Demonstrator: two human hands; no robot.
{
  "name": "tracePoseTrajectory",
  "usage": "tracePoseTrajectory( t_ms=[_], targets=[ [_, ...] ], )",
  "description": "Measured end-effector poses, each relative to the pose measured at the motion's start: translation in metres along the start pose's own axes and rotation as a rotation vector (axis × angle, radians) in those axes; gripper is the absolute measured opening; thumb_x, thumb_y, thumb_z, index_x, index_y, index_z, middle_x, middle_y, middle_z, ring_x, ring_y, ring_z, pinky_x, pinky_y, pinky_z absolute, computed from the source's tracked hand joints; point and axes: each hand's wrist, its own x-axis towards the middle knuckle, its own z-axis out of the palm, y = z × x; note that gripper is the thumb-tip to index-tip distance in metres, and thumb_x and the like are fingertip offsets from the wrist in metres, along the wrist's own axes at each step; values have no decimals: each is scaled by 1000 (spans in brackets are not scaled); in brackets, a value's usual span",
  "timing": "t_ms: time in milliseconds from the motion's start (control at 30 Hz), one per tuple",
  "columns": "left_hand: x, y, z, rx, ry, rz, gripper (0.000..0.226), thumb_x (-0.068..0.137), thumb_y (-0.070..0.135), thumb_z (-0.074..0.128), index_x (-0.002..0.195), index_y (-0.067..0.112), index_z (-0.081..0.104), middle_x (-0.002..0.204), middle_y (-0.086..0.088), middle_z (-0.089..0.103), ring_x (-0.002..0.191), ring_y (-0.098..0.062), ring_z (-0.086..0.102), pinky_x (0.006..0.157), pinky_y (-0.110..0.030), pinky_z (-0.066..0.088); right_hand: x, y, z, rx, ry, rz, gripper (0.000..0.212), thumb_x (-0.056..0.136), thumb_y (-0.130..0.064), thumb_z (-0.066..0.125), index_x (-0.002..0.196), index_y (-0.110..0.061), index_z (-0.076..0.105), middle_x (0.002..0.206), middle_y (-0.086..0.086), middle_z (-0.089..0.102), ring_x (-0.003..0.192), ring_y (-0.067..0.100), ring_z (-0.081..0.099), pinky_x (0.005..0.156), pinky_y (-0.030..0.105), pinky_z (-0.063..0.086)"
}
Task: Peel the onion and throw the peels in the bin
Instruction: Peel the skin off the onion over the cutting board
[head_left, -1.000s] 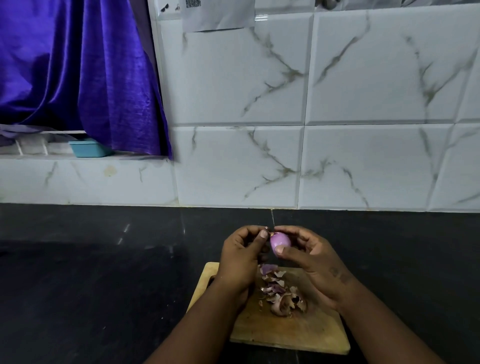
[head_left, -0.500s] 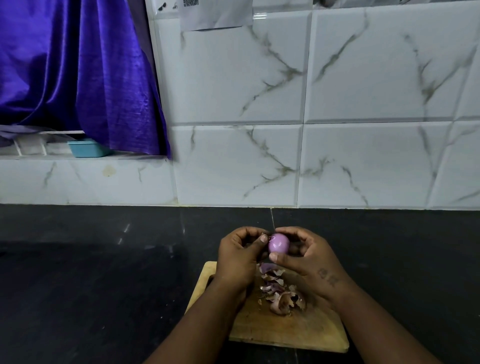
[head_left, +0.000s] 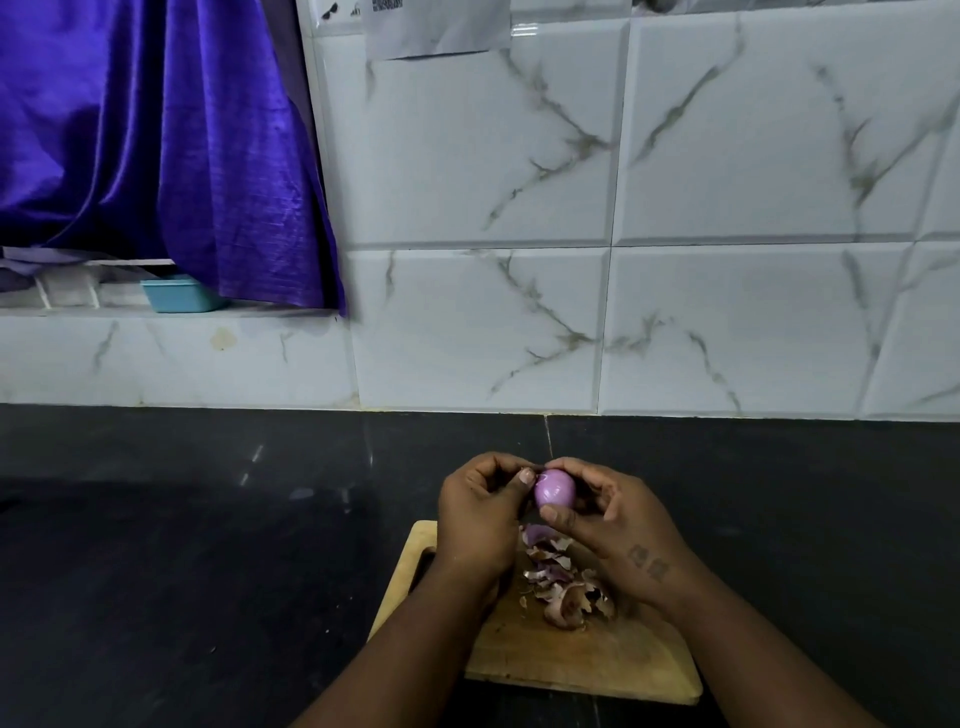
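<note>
A small pink-purple onion (head_left: 556, 488) is held above the far end of a wooden cutting board (head_left: 587, 660). My right hand (head_left: 618, 530) grips it between thumb and curled fingers. My left hand (head_left: 480, 512) has its fingers curled, and its thumb tip touches the onion's top left side. A pile of dry brown and purple peels (head_left: 563, 579) lies on the board below both hands. No bin is in view.
The board lies on a black countertop (head_left: 208, 545) that runs back to a white marble-tiled wall (head_left: 675, 208). A purple curtain (head_left: 156, 145) hangs at the upper left over a ledge holding a small teal tub (head_left: 179, 295).
The onion has been turned a little in my fingers, showing more of its smooth side. Both hands stay in about the same place above the board.
</note>
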Motion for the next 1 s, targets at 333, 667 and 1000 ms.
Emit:
tracePoseTrajectory(
  t_ms=[333,667,1000],
  targets=[
    [-15,26,-1,253,23,380,43,92,-11,65,81,30,74,86,8,77,84,-8,73,70,-13,55,-1,-13,-6,150,-93,-2,42,90,-7,74,131,-13,66,120,4,74,99,8,76,75,15,58],
    [-4,12,4,51,79,165,28,98,-6,63,85,15,76,89,-10,78,93,-32,77,83,-45,66,-2,-9,4,-17,22,-36,58,85,-11,81,139,-15,60,120,-12,70,104,-13,67,79,7,52],
    [4,9,3,-271,168,-170,15,98,-1,68,89,5,78,87,-14,79,84,-27,76,67,-35,65,-6,-13,14,-348,83,-214,59,85,-17,82,139,-24,62,127,-12,67,108,-10,65,90,8,50]
  ],
)
